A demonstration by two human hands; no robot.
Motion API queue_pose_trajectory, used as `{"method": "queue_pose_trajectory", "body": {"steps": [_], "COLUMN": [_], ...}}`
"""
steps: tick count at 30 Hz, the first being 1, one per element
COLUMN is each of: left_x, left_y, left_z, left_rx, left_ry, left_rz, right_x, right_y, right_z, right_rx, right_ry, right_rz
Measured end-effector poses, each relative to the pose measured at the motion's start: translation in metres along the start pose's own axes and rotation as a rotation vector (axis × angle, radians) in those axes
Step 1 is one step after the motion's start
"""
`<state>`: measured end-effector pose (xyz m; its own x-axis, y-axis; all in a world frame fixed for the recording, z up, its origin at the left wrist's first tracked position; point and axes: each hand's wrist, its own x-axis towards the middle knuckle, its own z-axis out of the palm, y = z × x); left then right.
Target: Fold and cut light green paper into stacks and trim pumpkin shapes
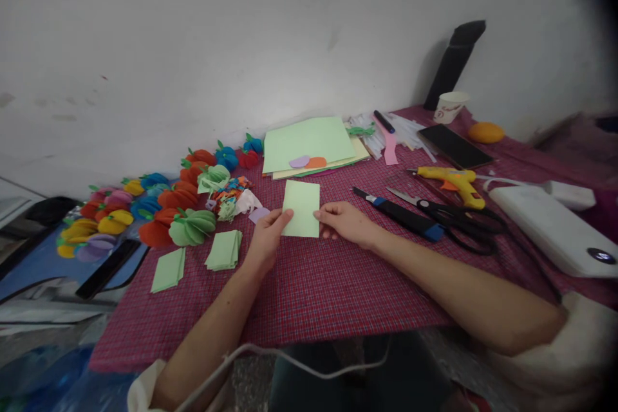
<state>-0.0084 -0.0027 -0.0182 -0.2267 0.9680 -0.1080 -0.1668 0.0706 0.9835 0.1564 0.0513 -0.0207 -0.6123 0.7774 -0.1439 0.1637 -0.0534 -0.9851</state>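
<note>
A light green paper rectangle (302,206) is held up above the checked tablecloth. My left hand (267,236) pinches its left edge, thumb in front. At the right edge my right hand (345,222) grips it between thumb and fingers. To the left lie two stacks of similar green paper, one nearer stack (223,251) and one farther left (167,270). A lilac paper piece (259,214) sits beside my left hand. Behind the held paper are larger green sheets (309,138) with a lilac and an orange cutout on top.
Colourful paper pumpkins (178,196) and paper scraps (233,196) fill the left. On the right are a utility knife (400,214), scissors (449,215), a yellow glue gun (454,181), a phone (454,145), a white power bank (550,228) and a paper cup (450,107).
</note>
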Motion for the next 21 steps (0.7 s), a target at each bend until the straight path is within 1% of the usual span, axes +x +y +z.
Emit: {"method": "queue_pose_trajectory", "body": {"steps": [5,7,9,12,14,16,18,20,21], "left_x": [0.004,0.007,0.01,0.016,0.018,0.019,0.02,0.018,0.017], "left_y": [0.0,-0.002,-0.005,-0.009,-0.011,-0.011,-0.009,-0.007,-0.005], "left_z": [-0.005,-0.008,-0.012,-0.018,-0.021,-0.022,-0.022,-0.022,-0.022], "left_rx": [0.091,0.183,0.362,0.695,0.805,0.817,0.765,0.719,0.73], "left_ry": [0.053,0.062,0.062,0.059,0.065,0.086,0.099,0.044,-0.017], "left_rz": [-0.037,-0.047,0.008,0.169,0.225,0.245,0.246,0.238,0.247], "right_x": [0.0,0.0,0.0,0.0,0.0,-0.001,-0.001,0.0,0.001], "right_y": [0.003,0.005,0.006,0.007,0.008,0.007,0.006,0.004,0.004], "right_z": [0.002,0.003,0.002,0.0,-0.001,-0.003,-0.005,-0.009,-0.011], "right_rx": [-0.009,-0.064,-0.136,-0.27,-0.335,-0.339,-0.307,-0.276,-0.259], "right_ry": [-0.125,-0.134,-0.121,-0.113,-0.132,-0.148,-0.166,-0.204,-0.226], "right_rz": [0.014,0.011,-0.014,-0.049,-0.009,0.078,0.155,0.206,0.235]}}
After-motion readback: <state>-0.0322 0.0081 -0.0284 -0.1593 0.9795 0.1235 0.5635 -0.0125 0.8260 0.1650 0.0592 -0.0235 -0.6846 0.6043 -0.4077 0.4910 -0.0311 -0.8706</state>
